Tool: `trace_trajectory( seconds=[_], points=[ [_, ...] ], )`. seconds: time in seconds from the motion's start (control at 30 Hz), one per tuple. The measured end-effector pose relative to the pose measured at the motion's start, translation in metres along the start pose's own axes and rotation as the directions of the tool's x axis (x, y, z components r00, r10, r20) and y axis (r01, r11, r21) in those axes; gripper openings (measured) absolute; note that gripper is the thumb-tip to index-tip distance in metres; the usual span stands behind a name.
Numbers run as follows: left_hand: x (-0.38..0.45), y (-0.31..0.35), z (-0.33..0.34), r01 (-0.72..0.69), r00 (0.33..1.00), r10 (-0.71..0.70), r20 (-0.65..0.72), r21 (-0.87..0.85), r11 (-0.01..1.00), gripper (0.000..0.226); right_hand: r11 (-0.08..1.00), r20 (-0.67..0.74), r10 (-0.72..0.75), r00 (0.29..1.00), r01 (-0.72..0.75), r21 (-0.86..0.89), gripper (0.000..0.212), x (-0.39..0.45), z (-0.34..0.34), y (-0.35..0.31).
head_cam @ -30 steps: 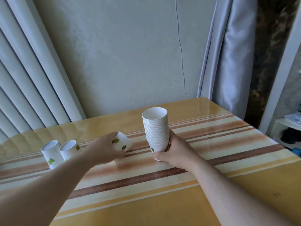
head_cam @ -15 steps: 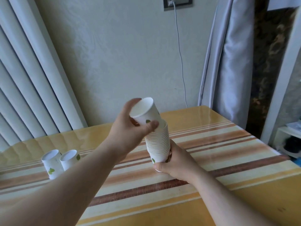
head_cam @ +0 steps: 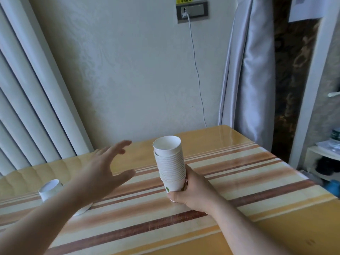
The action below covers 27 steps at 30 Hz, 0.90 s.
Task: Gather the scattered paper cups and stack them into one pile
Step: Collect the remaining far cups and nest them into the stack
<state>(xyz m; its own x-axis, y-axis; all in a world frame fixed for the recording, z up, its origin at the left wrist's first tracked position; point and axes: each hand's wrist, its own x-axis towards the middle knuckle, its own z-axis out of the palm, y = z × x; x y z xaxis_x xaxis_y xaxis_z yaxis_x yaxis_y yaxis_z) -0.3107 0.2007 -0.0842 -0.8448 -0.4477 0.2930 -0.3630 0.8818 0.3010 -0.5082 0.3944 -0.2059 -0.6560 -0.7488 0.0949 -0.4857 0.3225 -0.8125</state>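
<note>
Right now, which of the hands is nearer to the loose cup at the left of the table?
Left. The left hand hovers open just right of the loose cup, whose lower part its forearm hides. The right hand grips the stack of cups much farther right.

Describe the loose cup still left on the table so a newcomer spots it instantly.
Start at the striped table and follow it to its left end, near the vertical blinds. The single paper cup stands there, partly hidden behind the left forearm, well apart from the tall stack held in the right hand.
</note>
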Motion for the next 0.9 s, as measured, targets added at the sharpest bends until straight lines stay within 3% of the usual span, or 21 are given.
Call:
trace_trajectory(
  seconds=[0.07,0.13,0.2,0.23,0.37,0.5,0.6,0.7,0.77,0.83,0.9],
  points=[
    [-0.004,-0.034,-0.017,0.049,0.976,-0.142,0.167,0.463,0.885,0.102,1.0,0.0,0.001,1.0,-0.001,0.003,0.064,0.001,0.0,0.0],
    [-0.011,-0.058,-0.03,0.091,0.892,-0.348,0.287,0.641,0.762,0.105,1.0,-0.005,0.003,1.0,-0.003,0.005,0.065,0.001,-0.001,0.001],
    [-0.021,-0.077,-0.037,0.099,0.835,-0.412,0.365,0.637,0.764,0.105,1.0,-0.011,0.006,1.0,-0.006,0.005,0.064,0.001,-0.001,0.002],
    [-0.025,-0.083,-0.037,0.079,0.839,-0.394,0.376,0.632,0.771,0.102,1.0,-0.012,0.009,1.0,-0.009,0.003,0.064,0.001,-0.001,0.002],
    [-0.03,-0.101,-0.028,0.017,0.914,-0.258,0.313,0.607,0.795,0.085,1.0,-0.012,0.012,1.0,-0.012,0.003,0.063,0.0,-0.003,0.001],
    [-0.028,-0.12,-0.02,-0.066,0.967,-0.121,0.226,0.675,0.735,0.095,1.0,-0.011,0.016,1.0,-0.016,-0.002,0.063,-0.001,-0.004,-0.001],
    [-0.028,-0.129,-0.014,-0.061,0.962,-0.118,0.248,0.611,0.789,0.088,1.0,-0.016,0.018,1.0,-0.018,-0.006,0.063,-0.001,-0.002,-0.001],
    [-0.022,-0.139,-0.012,0.004,0.978,-0.126,0.166,0.59,0.807,0.089,1.0,-0.017,0.018,1.0,-0.019,-0.008,0.063,0.0,-0.001,-0.001],
    [-0.016,-0.142,-0.012,0.091,0.975,-0.178,0.13,0.498,0.863,0.08,1.0,-0.016,0.017,1.0,-0.017,-0.007,0.064,0.0,-0.001,0.0],
    [-0.013,-0.124,-0.013,0.043,0.991,-0.093,0.096,0.427,0.903,0.073,1.0,-0.016,0.015,1.0,-0.015,-0.008,0.064,0.001,-0.001,0.001],
    [-0.01,-0.113,-0.009,0.079,0.989,-0.112,0.096,0.292,0.953,0.072,1.0,-0.014,0.013,1.0,-0.013,-0.007,0.063,0.001,-0.001,0.001]
  ],
)
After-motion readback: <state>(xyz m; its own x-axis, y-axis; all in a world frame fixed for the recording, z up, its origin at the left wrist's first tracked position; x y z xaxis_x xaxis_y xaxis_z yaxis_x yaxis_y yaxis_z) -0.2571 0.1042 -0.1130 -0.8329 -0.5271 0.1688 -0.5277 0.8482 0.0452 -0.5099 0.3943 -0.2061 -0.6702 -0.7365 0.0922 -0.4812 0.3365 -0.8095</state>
